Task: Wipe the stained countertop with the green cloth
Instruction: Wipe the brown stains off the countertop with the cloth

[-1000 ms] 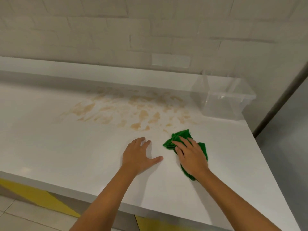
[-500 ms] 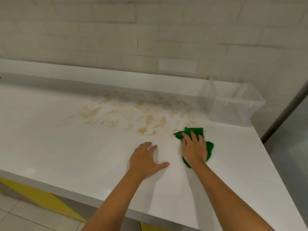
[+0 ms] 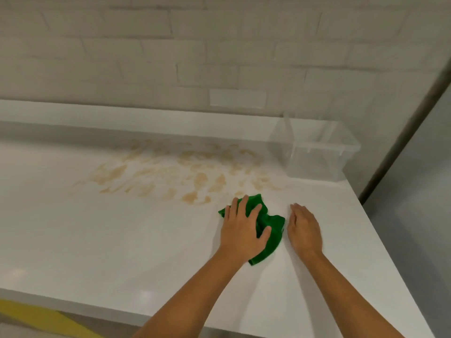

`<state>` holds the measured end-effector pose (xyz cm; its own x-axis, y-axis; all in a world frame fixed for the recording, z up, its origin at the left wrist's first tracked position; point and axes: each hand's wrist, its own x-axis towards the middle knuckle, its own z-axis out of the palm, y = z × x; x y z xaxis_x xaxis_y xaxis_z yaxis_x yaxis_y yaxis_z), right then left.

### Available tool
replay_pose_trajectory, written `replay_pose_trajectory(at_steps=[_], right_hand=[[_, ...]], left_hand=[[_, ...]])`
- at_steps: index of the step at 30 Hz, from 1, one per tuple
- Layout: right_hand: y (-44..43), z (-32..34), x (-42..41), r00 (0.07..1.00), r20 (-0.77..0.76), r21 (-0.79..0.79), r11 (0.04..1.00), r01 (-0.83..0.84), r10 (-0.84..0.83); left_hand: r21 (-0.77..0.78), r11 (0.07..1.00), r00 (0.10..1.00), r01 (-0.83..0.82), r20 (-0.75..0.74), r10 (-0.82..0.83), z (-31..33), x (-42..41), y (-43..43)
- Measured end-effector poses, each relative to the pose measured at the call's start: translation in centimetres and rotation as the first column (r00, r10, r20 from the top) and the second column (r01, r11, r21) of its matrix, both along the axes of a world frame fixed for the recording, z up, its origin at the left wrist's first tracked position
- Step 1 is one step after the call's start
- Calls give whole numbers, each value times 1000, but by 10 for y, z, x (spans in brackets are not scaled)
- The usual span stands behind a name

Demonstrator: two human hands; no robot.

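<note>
pressing green cloth, clear container beyond stains

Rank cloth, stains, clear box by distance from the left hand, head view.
1. Green cloth: under the left hand.
2. Stains: just beyond its fingertips, spreading back and left.
3. Clear box: far back, on the right.

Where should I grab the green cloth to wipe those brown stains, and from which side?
Probably from straight above, on the crumpled middle of the green cloth: it lies bunched on the countertop, so its raised folds give fingers something to gather. The left hand presses its left part; the stains start just past its far edge.
</note>
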<state>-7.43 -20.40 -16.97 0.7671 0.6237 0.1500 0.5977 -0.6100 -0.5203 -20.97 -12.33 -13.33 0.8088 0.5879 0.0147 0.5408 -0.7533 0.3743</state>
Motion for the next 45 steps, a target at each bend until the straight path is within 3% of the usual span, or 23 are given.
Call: replay_pose_trajectory(at_steps=[5, 8, 10, 16, 20, 24, 27, 34, 39, 45], right_hand=[[1, -9, 5, 997, 73, -75, 997, -19, 25], [4, -13, 5, 995, 103, -16, 1000, 11, -10], [5, -13, 3, 993, 114, 19, 999, 34, -36], [4, -13, 2, 990, 141, -6, 1000, 28, -27], [8, -16, 2, 985, 169, -12, 999, 30, -28], [7, -19, 2, 988, 151, -39, 999, 21, -15], [7, -17, 3, 989, 149, -46, 999, 2, 5], [3, -12, 4, 986, 164, -78, 997, -9, 22], [4, -13, 3, 984, 176, -64, 998, -10, 22], [5, -16, 4, 986, 165, -66, 998, -21, 32]], left_hand=[[144, 989, 993, -25, -113, 41, -15, 30, -16], [59, 998, 979, -19, -201, 30, -20, 39, 2], [105, 993, 973, -50, -220, 72, -20, 39, 22], [201, 971, 980, -131, -124, 158, -35, -6, 59], [229, 971, 976, -69, -185, 113, -44, -24, 31], [111, 993, 972, -46, -223, 70, -28, -3, -2], [116, 993, 981, -12, -189, 34, -25, 14, 17], [-18, 970, 968, -244, -62, 243, -15, -15, 66], [21, 939, 939, -344, -9, 344, -18, -55, 51], [86, 963, 957, -256, -120, 265, -29, -32, 10]])
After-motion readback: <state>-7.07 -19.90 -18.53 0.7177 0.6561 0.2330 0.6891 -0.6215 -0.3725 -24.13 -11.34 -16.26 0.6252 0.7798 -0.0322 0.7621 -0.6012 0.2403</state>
